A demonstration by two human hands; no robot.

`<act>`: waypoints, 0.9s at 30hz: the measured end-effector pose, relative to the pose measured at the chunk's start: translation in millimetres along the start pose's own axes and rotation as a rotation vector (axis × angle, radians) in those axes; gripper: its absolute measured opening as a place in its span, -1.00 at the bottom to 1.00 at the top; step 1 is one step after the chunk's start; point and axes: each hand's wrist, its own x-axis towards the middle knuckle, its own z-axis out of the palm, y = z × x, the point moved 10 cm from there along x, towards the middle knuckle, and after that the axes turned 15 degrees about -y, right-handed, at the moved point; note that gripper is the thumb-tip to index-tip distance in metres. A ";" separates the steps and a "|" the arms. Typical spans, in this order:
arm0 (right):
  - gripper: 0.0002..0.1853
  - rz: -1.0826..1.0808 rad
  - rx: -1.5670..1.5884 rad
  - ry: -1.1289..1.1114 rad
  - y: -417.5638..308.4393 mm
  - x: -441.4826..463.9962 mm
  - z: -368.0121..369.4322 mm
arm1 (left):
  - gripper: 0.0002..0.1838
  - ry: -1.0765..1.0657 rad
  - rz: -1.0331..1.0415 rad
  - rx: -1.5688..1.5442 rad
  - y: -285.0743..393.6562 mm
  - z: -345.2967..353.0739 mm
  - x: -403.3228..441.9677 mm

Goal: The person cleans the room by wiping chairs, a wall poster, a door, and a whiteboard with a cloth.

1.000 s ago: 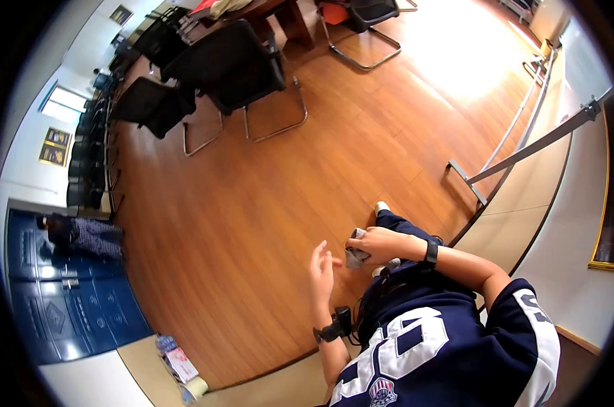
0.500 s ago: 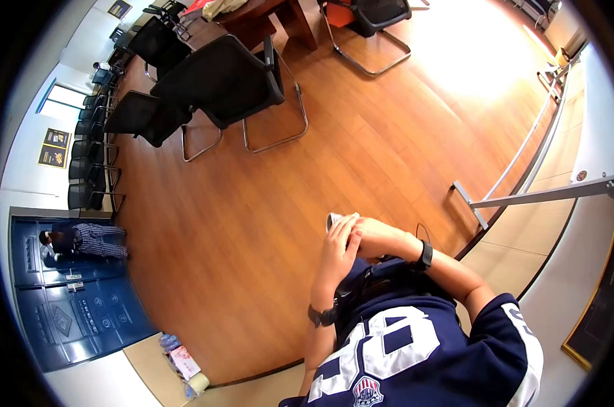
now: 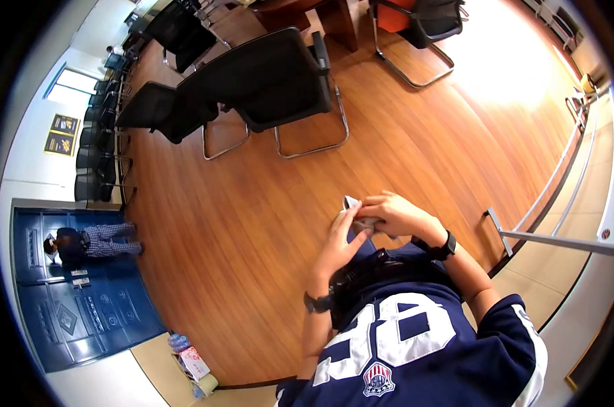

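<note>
In the head view, a small crumpled whitish-grey cloth-like thing (image 3: 350, 202) is held between my two hands in front of my waist. My left hand (image 3: 337, 245) grips it from the left, fingers pointing away from me and thumb toward the right. From the other side, my right hand (image 3: 396, 214) has its fingers bent over the thing, with the knuckles upward. Part of the thing is hidden under the fingers, and its exact kind cannot be made out. Both wrists wear dark bands.
Black chairs (image 3: 276, 81) stand on the wooden floor (image 3: 253, 224) ahead, near a brown table (image 3: 334, 24). A metal stand (image 3: 558, 241) is at the right. Another person (image 3: 83, 244) stands by the blue door (image 3: 83, 319) at the left, near a pink-and-white box (image 3: 194, 363).
My hands have drawn slightly apart, and more of the whitish thing shows between them. My right fingers now curl over it. The view has turned, shifting the chairs rightward.
</note>
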 end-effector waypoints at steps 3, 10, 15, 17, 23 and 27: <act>-0.55 0.019 0.013 0.052 -11.4 55.9 -41.7 | -0.13 0.080 0.034 0.125 38.8 -78.7 5.8; -0.57 0.149 0.050 0.060 -10.1 123.1 -97.8 | -0.22 -0.050 0.177 0.487 41.1 -152.4 54.8; -0.50 0.098 0.107 0.270 -1.4 164.6 -160.4 | -0.47 0.079 0.149 0.337 20.2 -189.6 70.9; -0.41 0.067 0.163 0.333 10.1 192.1 -183.3 | -0.56 0.015 0.039 0.268 7.2 -213.4 83.0; -0.52 0.003 0.030 0.553 44.8 284.2 -247.3 | -0.79 0.575 0.158 0.482 5.5 -321.7 96.7; -0.46 0.144 0.351 0.609 119.2 304.4 -298.8 | -0.85 0.516 0.061 0.112 -21.4 -380.5 144.9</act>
